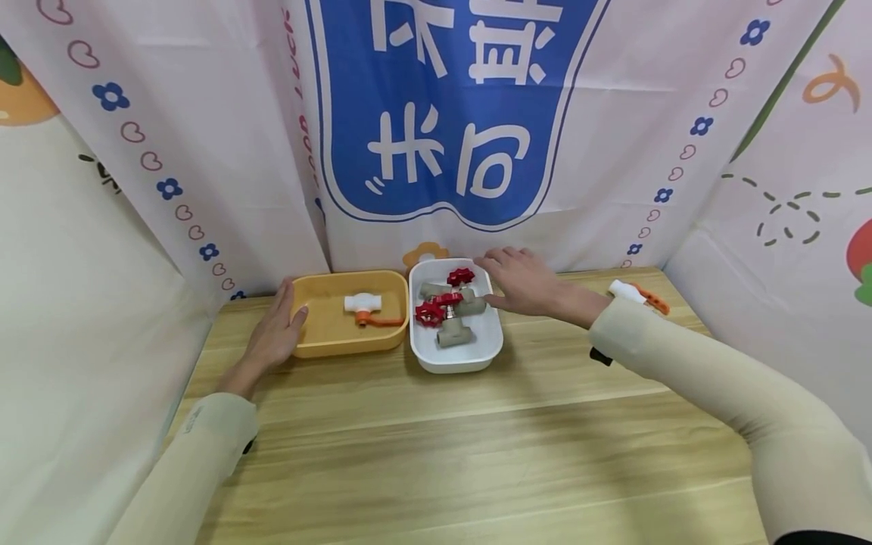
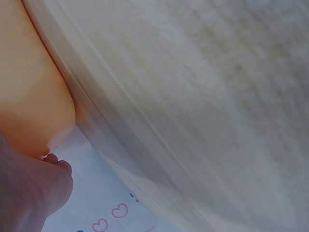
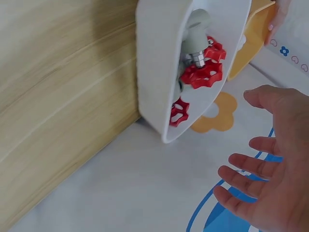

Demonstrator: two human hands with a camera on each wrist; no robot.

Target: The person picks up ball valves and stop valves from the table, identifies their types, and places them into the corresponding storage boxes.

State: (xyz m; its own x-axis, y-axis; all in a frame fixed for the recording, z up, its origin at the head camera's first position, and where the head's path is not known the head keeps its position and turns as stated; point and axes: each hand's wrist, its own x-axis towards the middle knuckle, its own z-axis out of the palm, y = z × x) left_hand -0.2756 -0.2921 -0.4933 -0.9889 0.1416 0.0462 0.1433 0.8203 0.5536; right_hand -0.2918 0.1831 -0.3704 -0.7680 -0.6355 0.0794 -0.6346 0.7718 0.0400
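In the head view my left hand lies flat along the left end of a yellow tray, its fingers straight. Inside that tray is a white ball valve with an orange lever. A white tray stands right beside it and holds grey pipe valves with red handwheels. My right hand hovers at the white tray's right rim. The right wrist view shows that hand with fingers spread and nothing in them.
Another white valve with an orange lever lies at the right of the wooden table, behind my right forearm. Printed cloth hangs directly behind the trays and along both sides.
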